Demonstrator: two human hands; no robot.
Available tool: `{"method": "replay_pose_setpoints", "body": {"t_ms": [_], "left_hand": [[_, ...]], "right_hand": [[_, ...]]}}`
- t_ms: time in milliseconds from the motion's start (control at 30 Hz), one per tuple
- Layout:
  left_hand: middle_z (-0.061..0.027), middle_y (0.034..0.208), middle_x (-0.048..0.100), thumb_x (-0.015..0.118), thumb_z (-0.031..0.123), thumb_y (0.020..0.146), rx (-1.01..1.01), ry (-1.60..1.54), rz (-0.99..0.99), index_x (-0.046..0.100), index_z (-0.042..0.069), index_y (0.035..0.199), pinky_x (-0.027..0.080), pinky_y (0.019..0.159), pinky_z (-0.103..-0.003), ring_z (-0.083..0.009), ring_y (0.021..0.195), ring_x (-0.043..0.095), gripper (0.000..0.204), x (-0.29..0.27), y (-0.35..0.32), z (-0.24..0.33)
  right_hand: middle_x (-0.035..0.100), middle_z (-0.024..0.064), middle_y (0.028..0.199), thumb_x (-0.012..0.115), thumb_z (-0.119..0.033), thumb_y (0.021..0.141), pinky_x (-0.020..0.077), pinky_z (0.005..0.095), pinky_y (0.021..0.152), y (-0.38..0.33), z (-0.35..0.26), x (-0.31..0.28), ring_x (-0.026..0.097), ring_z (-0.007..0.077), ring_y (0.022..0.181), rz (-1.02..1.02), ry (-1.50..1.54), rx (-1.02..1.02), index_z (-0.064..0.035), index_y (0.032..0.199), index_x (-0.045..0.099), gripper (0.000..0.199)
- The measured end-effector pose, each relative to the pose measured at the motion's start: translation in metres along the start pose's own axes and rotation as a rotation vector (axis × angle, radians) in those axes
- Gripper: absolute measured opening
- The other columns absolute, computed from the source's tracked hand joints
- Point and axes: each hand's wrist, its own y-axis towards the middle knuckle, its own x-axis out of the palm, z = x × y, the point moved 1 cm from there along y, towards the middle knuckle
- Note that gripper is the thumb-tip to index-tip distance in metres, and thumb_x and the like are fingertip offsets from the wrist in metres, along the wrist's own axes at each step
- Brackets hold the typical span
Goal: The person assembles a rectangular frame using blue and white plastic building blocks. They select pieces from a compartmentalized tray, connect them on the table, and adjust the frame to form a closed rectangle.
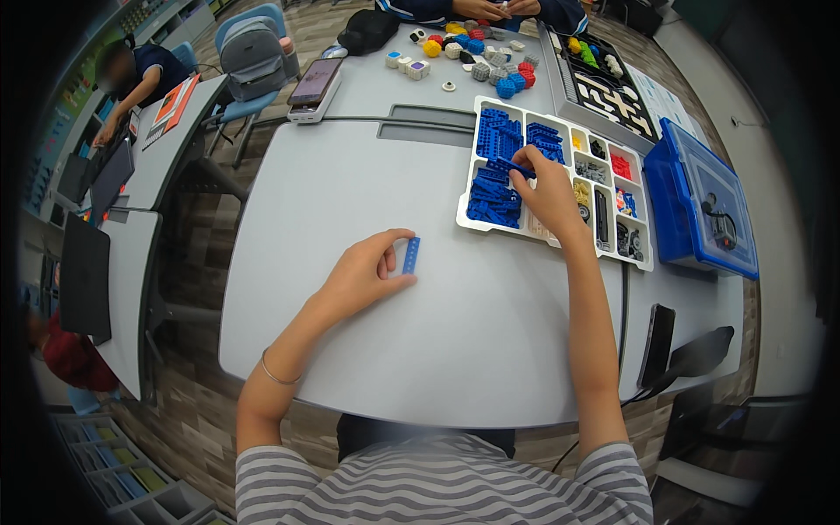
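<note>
My left hand (pixel 357 276) is over the middle of the grey table (pixel 332 192). Between its thumb and forefinger is a short blue studded building beam (pixel 411 256), gripped by its two ends. My right hand (pixel 549 188) reaches over a white sorting tray (pixel 466 217) and pinches a dark blue building beam (pixel 510 166). Blue beams and bricks (pixel 496 131) fill the tray's left compartments. Smaller sections to the right hold red pieces (pixel 620 165), grey pieces (pixel 591 171) and black parts. My right hand and forearm hide part of the tray's middle.
A blue storage box (pixel 700 201) with a clear lid stands right of the tray. Behind the tray is a case of black and white parts (pixel 612 96). Ball-shaped connector blocks (pixel 506 87) lie at the far side, near another person's hands (pixel 495 9). A phone (pixel 315 83) is back left.
</note>
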Motion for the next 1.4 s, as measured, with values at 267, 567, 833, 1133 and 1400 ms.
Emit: {"method": "replay_pose_setpoints", "body": {"t_ms": [267, 567, 833, 1133, 1400], "left_hand": [[-0.0041, 0.088, 0.056, 0.089, 0.025, 0.077, -0.021, 0.147, -0.034, 0.06, 0.007, 0.125, 0.051, 0.071, -0.033, -0.0176, 0.073, 0.057, 0.059, -0.002, -0.008, 0.012], [-0.0087, 0.112, 0.062, 0.091, 0.04, 0.075, 0.209, 0.345, -0.023, 0.057, 0.009, 0.117, 0.056, 0.084, -0.042, -0.0274, 0.104, 0.067, 0.062, 0.002, -0.02, -0.003], [-0.0104, 0.111, 0.059, 0.088, 0.037, 0.077, 0.16, 0.364, -0.039, 0.055, 0.008, 0.118, 0.055, 0.084, -0.043, -0.0301, 0.105, 0.064, 0.06, 0.006, -0.021, -0.001], [-0.0133, 0.112, 0.058, 0.087, 0.036, 0.079, 0.164, 0.387, -0.035, 0.053, 0.005, 0.118, 0.054, 0.085, -0.044, -0.0329, 0.103, 0.064, 0.06, 0.006, -0.022, 0.0], [-0.0139, 0.113, 0.058, 0.089, 0.04, 0.077, 0.169, 0.399, 0.005, 0.052, 0.004, 0.12, 0.055, 0.085, -0.044, -0.0333, 0.104, 0.065, 0.067, 0.011, -0.018, -0.003]], "right_hand": [[0.076, 0.0158, 0.097, 0.071, -0.008, 0.091, 0.0543, 0.0392, 0.076, -0.012, -0.039, -0.016, 0.07, 0.0313, 0.081, -0.036, 0.083, -0.064, -0.0007, 0.105, 0.064, 0.017], [0.069, 0.0121, 0.091, 0.073, 0.002, 0.087, 0.0526, 0.0394, 0.07, -0.116, -0.083, 0.051, 0.067, 0.0298, 0.081, -0.067, -0.013, -0.188, -0.0027, 0.102, 0.06, 0.02], [0.067, 0.0083, 0.108, 0.073, 0.007, 0.075, 0.056, 0.0413, 0.079, -0.15, -0.096, 0.069, 0.066, 0.0297, 0.098, -0.009, -0.241, -0.248, -0.0051, 0.099, 0.064, 0.028], [0.073, 0.0104, 0.12, 0.075, 0.007, 0.077, 0.0558, 0.0372, 0.085, -0.152, -0.097, 0.052, 0.068, 0.0275, 0.105, -0.033, 0.017, -0.233, -0.0027, 0.097, 0.065, 0.024], [0.076, 0.0117, 0.119, 0.075, 0.005, 0.081, 0.0553, 0.0348, 0.087, -0.154, -0.089, 0.043, 0.071, 0.0252, 0.104, -0.201, 0.313, -0.022, -0.0016, 0.098, 0.068, 0.02]]}}
